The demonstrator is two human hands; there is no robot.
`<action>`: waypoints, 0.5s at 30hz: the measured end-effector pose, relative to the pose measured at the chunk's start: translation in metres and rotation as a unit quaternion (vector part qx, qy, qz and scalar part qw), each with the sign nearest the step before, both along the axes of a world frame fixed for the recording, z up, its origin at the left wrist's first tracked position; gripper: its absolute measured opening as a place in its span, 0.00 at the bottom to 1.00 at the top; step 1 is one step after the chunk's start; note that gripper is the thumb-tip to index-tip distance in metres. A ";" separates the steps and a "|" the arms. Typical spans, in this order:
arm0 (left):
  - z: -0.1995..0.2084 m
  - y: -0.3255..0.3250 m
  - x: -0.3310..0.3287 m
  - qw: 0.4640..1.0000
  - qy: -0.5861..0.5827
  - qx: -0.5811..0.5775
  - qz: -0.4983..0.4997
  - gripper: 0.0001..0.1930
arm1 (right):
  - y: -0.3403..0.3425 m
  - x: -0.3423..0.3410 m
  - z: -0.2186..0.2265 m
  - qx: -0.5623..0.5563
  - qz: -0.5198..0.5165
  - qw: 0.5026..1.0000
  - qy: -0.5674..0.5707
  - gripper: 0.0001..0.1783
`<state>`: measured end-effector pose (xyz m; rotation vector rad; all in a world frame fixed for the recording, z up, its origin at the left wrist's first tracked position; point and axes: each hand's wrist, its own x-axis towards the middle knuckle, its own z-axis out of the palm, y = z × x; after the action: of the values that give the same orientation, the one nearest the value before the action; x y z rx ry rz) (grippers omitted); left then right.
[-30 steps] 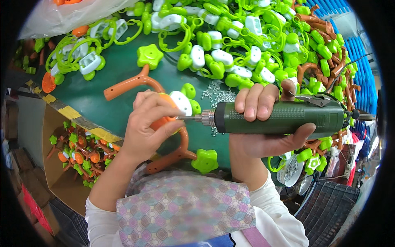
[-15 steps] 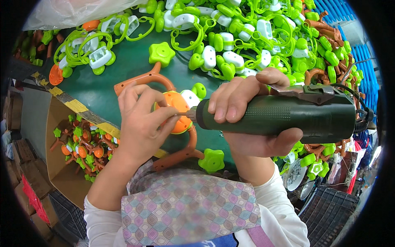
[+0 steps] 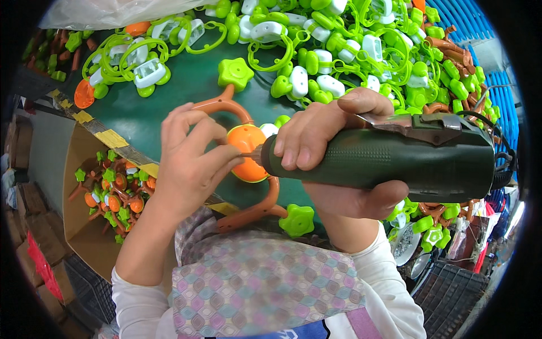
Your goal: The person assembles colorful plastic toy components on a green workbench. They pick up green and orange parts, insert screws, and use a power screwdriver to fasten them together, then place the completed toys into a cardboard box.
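spreading under everything, a green tabletop [image 3: 141,113] carries a big heap of green and white plastic parts [image 3: 331,86] along its far side. an open cardboard box [image 3: 84,254] of similar pieces stands at the left. the dark green electric screwdriver [image 3: 367,164] lies level across the right hand [image 3: 339,198], fingers wrapped over its top and thumb along its lower side, closed on it. just left of its nose, on the tabletop near the edge, sits a curved brown frame [image 3: 262,212] with green star ends [image 3: 297,220] and an orange dome [image 3: 247,138]. the left hand [image 3: 192,158] has thumb and forefinger nearly pinched by the thin driver bit [image 3: 249,155]; what they grip, i cannot tell.
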<state>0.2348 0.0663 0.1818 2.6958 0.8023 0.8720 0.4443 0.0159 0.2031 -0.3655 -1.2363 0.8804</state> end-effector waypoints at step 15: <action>-0.038 0.013 0.020 0.772 -0.292 -0.564 -0.038 0.07 | 0.020 -0.023 -0.035 -0.093 0.111 0.988 -0.058 0.46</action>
<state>0.2551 0.0797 0.1441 1.2837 0.7006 0.7562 0.4216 0.0358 0.1679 -0.4388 -1.3227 1.1847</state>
